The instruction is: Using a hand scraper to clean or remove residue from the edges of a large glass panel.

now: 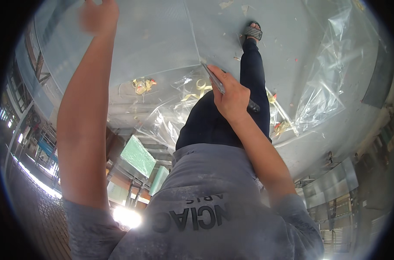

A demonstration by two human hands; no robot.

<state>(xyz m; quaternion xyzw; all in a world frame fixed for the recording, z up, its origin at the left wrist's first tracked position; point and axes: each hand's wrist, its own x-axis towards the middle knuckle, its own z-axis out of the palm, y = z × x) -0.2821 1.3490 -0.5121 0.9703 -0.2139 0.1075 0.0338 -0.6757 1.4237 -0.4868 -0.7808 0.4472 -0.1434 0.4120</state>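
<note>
My right hand [233, 96] is closed around a tool with a flat grey blade [214, 79] and a dark rounded handle end [253, 106]. The blade points up and left, its tip close to the corner of a pale, finely ribbed sheet [153, 39]. My fingers hide the tool's middle, so its exact kind does not show. At the upper left, my left hand [100, 17] is over the same sheet, partly cut off by the picture's top edge. Motion smears its fingers, and whether it touches the sheet is unclear.
Crumpled clear plastic film [322, 86] spreads on the right, with more around my legs. Yellow tape scraps [143, 86] lie beyond the sheet's near edge. My sandalled foot [252, 32] stands on the grey surface. Green blocks [138, 156] are at the lower left.
</note>
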